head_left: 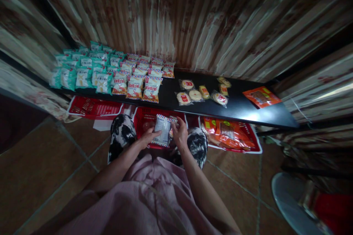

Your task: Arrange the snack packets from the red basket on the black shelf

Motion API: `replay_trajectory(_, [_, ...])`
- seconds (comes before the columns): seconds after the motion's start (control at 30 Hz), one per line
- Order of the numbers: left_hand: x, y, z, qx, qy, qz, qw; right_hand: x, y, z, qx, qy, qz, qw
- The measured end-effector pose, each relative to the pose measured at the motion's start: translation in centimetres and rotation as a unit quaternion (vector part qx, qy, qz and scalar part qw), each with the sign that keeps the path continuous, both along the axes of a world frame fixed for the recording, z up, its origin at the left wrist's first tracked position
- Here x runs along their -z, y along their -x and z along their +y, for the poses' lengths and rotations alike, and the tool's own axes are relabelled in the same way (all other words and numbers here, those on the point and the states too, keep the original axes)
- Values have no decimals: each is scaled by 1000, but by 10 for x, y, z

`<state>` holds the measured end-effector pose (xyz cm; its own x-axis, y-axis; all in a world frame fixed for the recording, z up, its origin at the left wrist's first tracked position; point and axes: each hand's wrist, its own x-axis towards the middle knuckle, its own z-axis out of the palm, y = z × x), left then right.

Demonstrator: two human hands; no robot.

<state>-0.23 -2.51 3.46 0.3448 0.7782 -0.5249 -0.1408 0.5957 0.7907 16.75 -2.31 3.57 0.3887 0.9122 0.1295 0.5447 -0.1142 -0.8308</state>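
Observation:
Over the middle red basket [139, 112], my left hand [148, 136] grips a snack bag [163, 129] by its left side, thumb on the front. The bag's pale, printed back faces me, with a striped band along its top. My right hand [180, 132] is closed at the right on a second, similar snack bag [171, 130], partly hidden by the fingers and the first bag. On the black shelf ahead stand rows of matching orange-and-white snack bags [151, 89]. To their left are many teal snack bags [84, 78].
Several wrapped round biscuits [183, 98] and small yellow packs [204, 92] lie on the black shelf [237, 108], with an orange packet [261, 97] at its right. Red baskets stand left [95, 107] and right [257, 143], the right one holding orange packets [233, 134]. A stool [289, 198] is lower right.

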Motion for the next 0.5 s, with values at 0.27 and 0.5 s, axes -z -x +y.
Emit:
replay_trajectory(0.27, [-5,-1,-2,-45,8,-28,999,-6,15,-16,-79,82,221,969])
replay_trajectory(0.5, [-6,1,-4,-57,10,-50,997,6,20,-10,-71,72,221,970])
